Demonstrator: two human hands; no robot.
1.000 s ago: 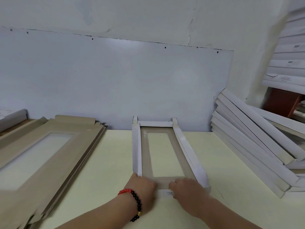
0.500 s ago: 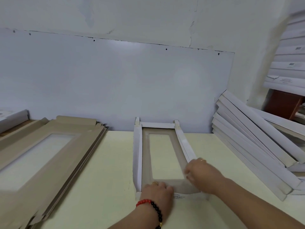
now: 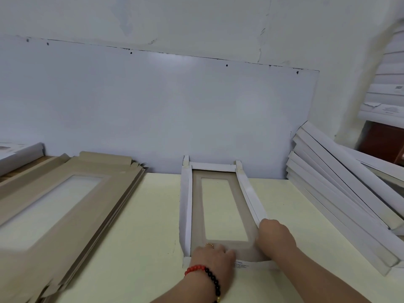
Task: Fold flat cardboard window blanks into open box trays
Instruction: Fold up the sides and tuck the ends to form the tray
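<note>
A half-folded cardboard window blank (image 3: 196, 215) lies lengthwise on the table, brown inside, white outside, with a rectangular window. Its left wall stands upright and its right wall (image 3: 249, 193) leans outward. My left hand (image 3: 213, 258), with a red and black bead bracelet, presses down on the near brown strip of the blank. My right hand (image 3: 274, 238) grips the near end of the right wall, fingers curled over it. The near end flap (image 3: 242, 265) lies flat, white, with small print.
A tall stack of flat brown blanks (image 3: 65, 206) fills the table's left side. Finished white trays (image 3: 341, 193) lean in a pile at the right, more stacked behind. A grey board (image 3: 153, 110) backs the pale yellow table (image 3: 140, 237).
My right hand left the near flap, swung out to the right wall, then slid back along it toward me. My left hand shifted right onto the near strip. The view moved slightly.
</note>
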